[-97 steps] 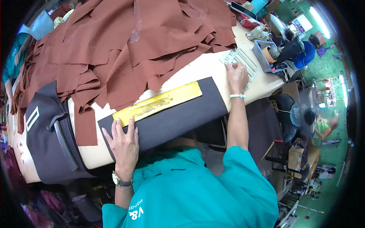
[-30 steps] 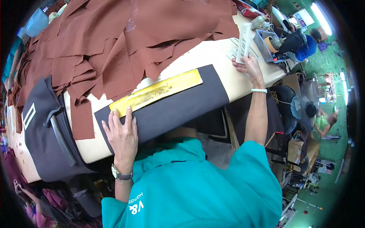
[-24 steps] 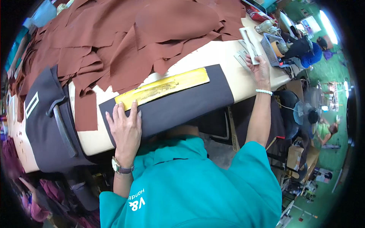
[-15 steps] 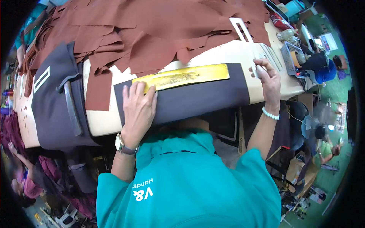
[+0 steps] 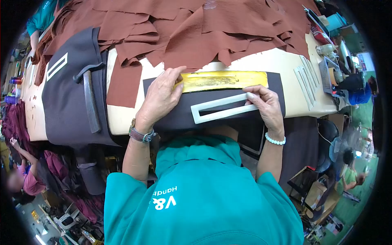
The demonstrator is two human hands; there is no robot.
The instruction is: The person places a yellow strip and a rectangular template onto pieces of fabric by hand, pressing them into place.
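A long yellow strip [image 5: 228, 80] with a worn dark patch along its middle lies on a dark folded fabric piece [image 5: 175, 114]. My left hand [image 5: 161, 94] covers the strip's left end, its thumb and forefinger curved around that end. In my right hand [image 5: 266, 104] is a white rectangular frame [image 5: 198, 115] with a long slot, pinched at its right end between thumb and fingers. The frame is over the dark fabric, on the near side of the yellow strip; whether it touches the fabric is unclear.
Overlapping brown sheets [image 5: 228, 32] cover the table's far side. A hammer [image 5: 90, 98] and another white slotted frame [image 5: 56, 66] rest on dark fabric at left. More slotted frames [image 5: 306, 83] and a basket [image 5: 326, 75] stand at right. Other people are nearby.
My right hand has brought the white frame from the right side of the table over the dark fabric. My left fingers have shifted from lying flat to curving around the strip's end.
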